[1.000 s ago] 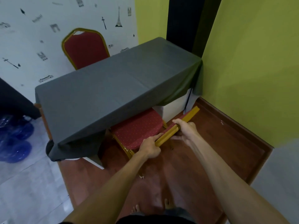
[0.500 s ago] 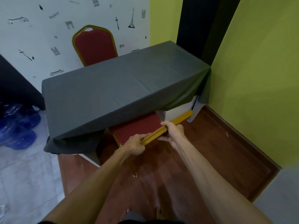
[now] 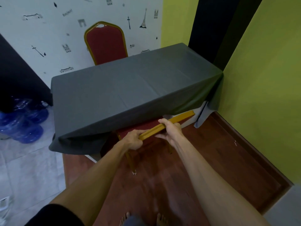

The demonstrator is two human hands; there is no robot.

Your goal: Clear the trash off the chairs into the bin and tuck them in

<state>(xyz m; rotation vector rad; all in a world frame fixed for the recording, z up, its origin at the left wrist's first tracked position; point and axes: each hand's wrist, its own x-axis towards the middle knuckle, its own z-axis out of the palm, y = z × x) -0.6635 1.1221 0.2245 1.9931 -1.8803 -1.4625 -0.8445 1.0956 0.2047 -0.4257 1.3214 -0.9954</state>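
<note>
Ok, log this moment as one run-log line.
step: tucking near chair | left hand: gripping backrest | right hand: gripping backrest | seat: partly under table

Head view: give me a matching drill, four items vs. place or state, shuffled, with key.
1. near chair
2. far chair
3. water jugs
4. tablecloth

A. stacked on the floor, left
B. against the patterned wall
C. gripped by left hand and right hand
D. draped over the table

Pairs: 1-C, 2-B, 3-A, 4-D
</note>
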